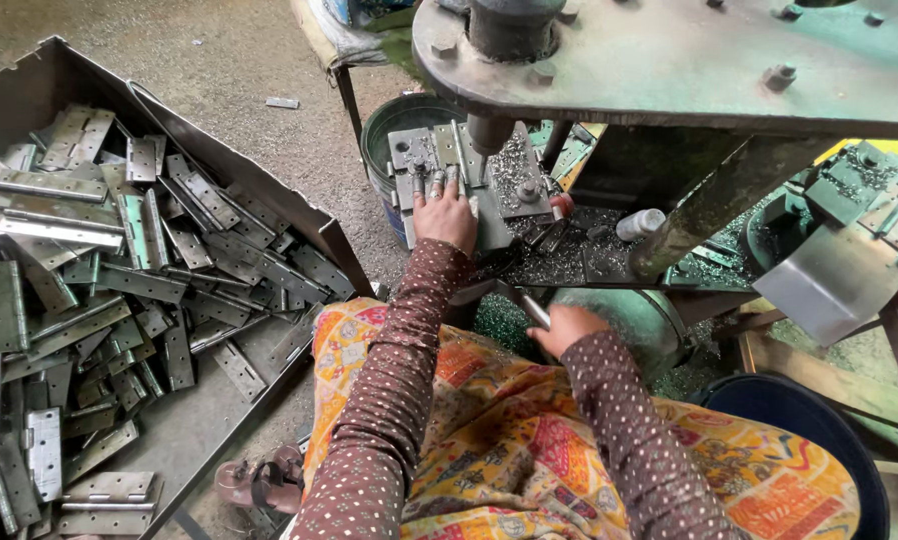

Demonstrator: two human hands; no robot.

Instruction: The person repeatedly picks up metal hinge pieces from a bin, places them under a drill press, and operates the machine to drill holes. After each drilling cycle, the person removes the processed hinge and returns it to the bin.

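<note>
Up on the press bed [529,215], the left hand [445,212] lies flat on a hinge [431,160], fingers [437,184] stretched out side by side and pressing the grey plate down; thimble-like caps cover some fingertips. The hinge sits at the left edge of the bed, just left of the ram [489,130] that comes down from the heavy green frame [669,60]. Metal chips are strewn over the bed's middle and right part, and a small white bottle [639,223] lies near its right edge.

Lower down, the right hand [565,328] is closed around a lever [535,310], a short steel rod that sticks up out of the fist, below the front edge of the bed. Both arms wear brown dotted sleeves, and an orange patterned cloth covers the lap.

To the left, a big sheet-metal tray [269,190] on the floor is heaped with grey hinges, some folded and some open; its near right corner is close to the person's left knee. A green bucket [389,120] stands behind the bed's left edge, and a sandal [259,482] rests on the floor by the tray.
</note>
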